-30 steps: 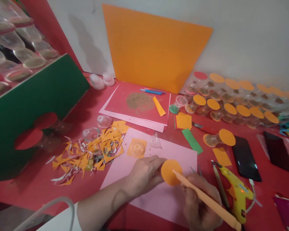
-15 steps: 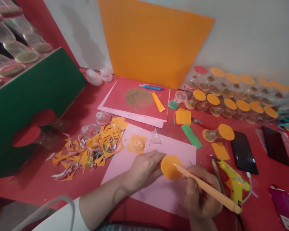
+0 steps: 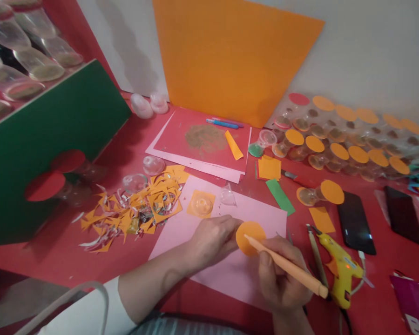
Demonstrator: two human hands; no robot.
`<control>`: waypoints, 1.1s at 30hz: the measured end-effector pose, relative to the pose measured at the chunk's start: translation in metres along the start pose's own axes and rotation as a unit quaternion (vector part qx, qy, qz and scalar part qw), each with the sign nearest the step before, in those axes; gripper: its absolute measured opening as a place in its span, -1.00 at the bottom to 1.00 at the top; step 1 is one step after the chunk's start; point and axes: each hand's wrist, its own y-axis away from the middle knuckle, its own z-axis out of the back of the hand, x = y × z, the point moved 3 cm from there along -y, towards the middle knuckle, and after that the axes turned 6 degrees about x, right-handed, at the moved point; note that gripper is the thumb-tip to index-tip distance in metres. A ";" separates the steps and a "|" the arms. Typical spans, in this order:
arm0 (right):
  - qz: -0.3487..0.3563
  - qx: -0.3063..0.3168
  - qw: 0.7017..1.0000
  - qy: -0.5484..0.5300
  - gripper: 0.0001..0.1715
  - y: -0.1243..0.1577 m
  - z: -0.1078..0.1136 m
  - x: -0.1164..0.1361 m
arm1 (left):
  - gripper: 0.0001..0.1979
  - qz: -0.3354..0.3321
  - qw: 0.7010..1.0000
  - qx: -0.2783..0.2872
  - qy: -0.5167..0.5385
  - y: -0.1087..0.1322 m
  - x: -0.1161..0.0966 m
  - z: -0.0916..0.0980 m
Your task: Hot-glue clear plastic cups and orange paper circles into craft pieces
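Observation:
My right hand (image 3: 287, 274) grips a light orange marker pen (image 3: 289, 267), its narrow tip over the face of a round orange paper disc (image 3: 253, 237). Whether the tip touches the paper I cannot tell. My left hand (image 3: 214, 239) is closed at the disc's left edge and steadies it above the pink sheet (image 3: 216, 281). What lies beneath the disc is hidden. Farther back on that sheet, a clear plastic dome (image 3: 201, 204) sits on an orange paper square, beside a small clear cup (image 3: 227, 195).
Orange paper scraps (image 3: 132, 214) are heaped on the left, before a green panel (image 3: 56, 153). To the right lie a yellow glue gun (image 3: 342, 265) and a black phone (image 3: 355, 223). Rows of disc-topped plastic cups (image 3: 338, 151) line the back right. A large orange sheet (image 3: 237, 60) leans behind.
The marker's tip has shifted left across the disc, and my right hand has moved left with it. My left hand stays at the disc's edge. The view has shifted slightly.

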 end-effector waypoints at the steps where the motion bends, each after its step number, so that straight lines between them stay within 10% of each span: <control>1: 0.002 0.000 1.000 0.001 -0.86 -0.001 0.000 0.000 | -0.80 0.002 1.000 0.002 -0.002 0.000 0.000 0.000; 33: 0.003 0.006 1.000 -0.006 -0.86 0.003 0.002 0.002 | -0.80 -0.002 1.000 0.007 -0.004 -0.001 0.002 0.000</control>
